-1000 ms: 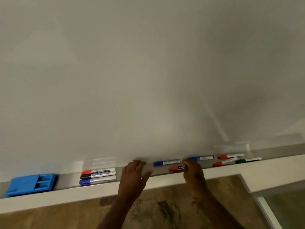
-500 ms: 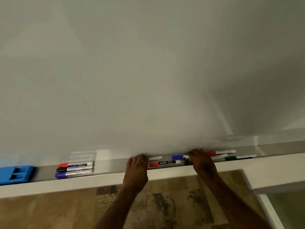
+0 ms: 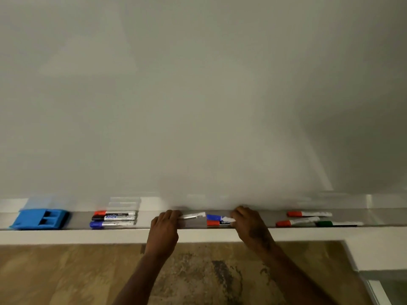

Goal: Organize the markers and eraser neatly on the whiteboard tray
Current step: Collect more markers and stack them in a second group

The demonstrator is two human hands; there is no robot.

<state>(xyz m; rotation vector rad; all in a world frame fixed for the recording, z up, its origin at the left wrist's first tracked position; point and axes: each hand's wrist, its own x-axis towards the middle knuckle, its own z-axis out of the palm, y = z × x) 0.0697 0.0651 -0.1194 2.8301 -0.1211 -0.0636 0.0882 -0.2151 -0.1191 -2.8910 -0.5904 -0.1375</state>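
Your left hand (image 3: 164,230) and right hand (image 3: 250,225) have fingers curled on opposite ends of the blue marker (image 3: 214,217), its long axis along the tray (image 3: 154,220). Red marker (image 3: 218,223) lies just in front. Sorted group (image 3: 113,219) sits leftward, nearer your L hand.

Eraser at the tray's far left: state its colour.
Blue, the eraser seen in the head view.

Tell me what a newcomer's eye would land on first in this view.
First, the two hands at the middle of the tray: the left hand and right hand bracket a blue marker and a red marker. Next, the bright blue eraser at the far left, with three markers stacked neatly beside it. To the right lie three looser markers.
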